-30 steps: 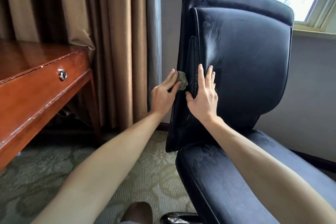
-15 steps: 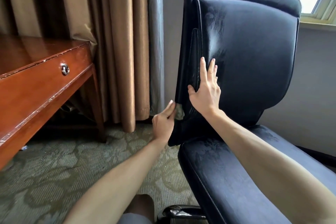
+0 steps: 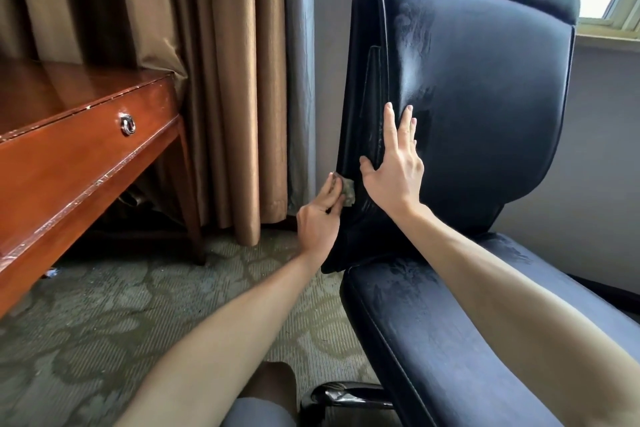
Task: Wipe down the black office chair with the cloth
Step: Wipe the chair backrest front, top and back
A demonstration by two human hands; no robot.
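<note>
Greenish cloth, mostly hidden, pinched by left hand against chair edge; right hand pressed flat.

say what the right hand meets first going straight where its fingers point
The right hand would likely just run up the backrest it lies on; the way looks free to its top rim.

The left hand holds a small greenish cloth against the lower side edge of the black chair back. The right hand lies flat on the backrest just above, fingers straight. A wooden desk and brown curtains stand to the left.
</note>
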